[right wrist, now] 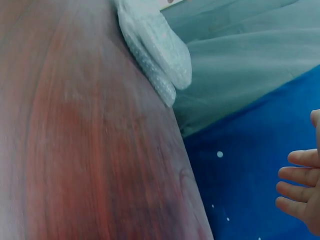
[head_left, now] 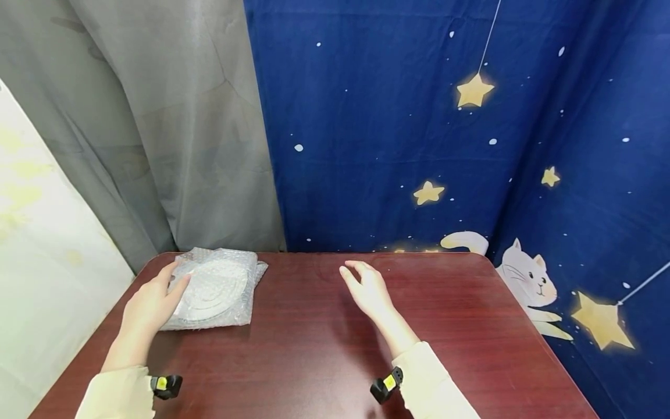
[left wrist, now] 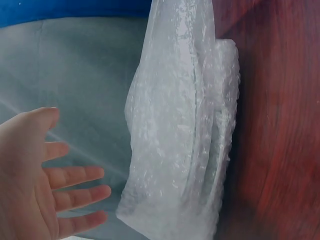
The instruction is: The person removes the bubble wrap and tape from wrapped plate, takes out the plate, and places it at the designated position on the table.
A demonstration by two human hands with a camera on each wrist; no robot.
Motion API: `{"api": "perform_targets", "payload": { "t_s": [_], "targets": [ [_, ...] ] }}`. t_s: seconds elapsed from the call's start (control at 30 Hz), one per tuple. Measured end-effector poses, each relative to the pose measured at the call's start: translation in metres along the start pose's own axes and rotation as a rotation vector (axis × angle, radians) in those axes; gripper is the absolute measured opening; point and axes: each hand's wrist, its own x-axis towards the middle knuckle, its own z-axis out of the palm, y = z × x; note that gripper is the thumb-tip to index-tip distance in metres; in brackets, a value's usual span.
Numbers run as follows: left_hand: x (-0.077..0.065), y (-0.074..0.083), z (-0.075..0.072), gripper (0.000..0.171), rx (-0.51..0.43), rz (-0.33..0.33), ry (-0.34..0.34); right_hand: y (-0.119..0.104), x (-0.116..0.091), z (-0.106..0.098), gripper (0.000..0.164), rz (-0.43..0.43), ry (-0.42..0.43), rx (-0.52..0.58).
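A flat round item [head_left: 211, 288] wrapped in clear bubble wrap lies at the back left of the dark red table. In the left wrist view the bubble-wrapped bundle [left wrist: 170, 120] looks layered, with one wrapped piece over another. My left hand [head_left: 154, 302] hovers at the bundle's left side, fingers spread and nothing in them; a gap separates it from the wrap in the left wrist view. My right hand [head_left: 369, 291] is held over the middle of the table, fingers relaxed and holding nothing, well to the right of the bundle.
The reddish wooden table [head_left: 314, 349] has rounded far corners. Behind it hang a grey curtain [head_left: 209, 145] and a blue curtain [head_left: 366, 116] with stars and a cat. A pale curtain [head_left: 47, 262] borders the left side.
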Motion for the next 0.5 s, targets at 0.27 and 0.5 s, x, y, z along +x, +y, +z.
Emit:
{"api": "perform_targets", "payload": {
  "t_s": [0.27, 0.5],
  "targets": [
    [-0.005, -0.007, 0.000, 0.070, -0.015, -0.043, 0.001, -0.015, -0.002, 0.016, 0.036, 0.015, -0.008, 0.066],
    [-0.005, -0.013, -0.002, 0.070, -0.037, -0.070, -0.011, -0.026, -0.002, 0.029, 0.037, 0.033, -0.036, 0.157]
  ]
}}
